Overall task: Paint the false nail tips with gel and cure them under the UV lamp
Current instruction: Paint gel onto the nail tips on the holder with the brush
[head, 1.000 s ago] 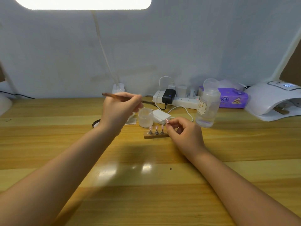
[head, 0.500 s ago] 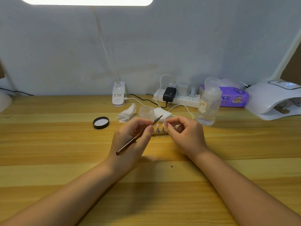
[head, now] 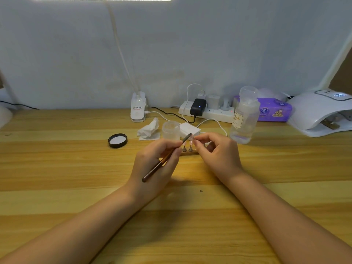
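Left hand: my left hand [head: 156, 164] grips the brush [head: 165, 159], fingers curled round the handle, bristle end angled up toward the nail tips.
Right hand: my right hand [head: 219, 153] pinches one nail tip [head: 192, 137] between thumb and forefinger, raised just above the holder.
Nail tips: two more pink tips [head: 187, 143] stand upright on metal pegs in the wooden holder [head: 188, 153], between my hands on the tabletop [head: 57, 168].
Gel jar: small frosted jar [head: 171, 130], open, just behind the holder; I cannot tell how much is in it.
Jar lid: black lid [head: 117, 140] lies inner face up, left of the jar, apart from it.
Bottle: clear labelled bottle [head: 244, 119] stands upright right of the jar, holding a low level of clear liquid.
UV lamp: white lamp [head: 320, 111] at the far right, display lit, a holder strip lying in its opening.
Tissue: crumpled tissue [head: 148, 128] just beside the jar.
Wipes pack: purple pack [head: 274, 111] behind the bottle.
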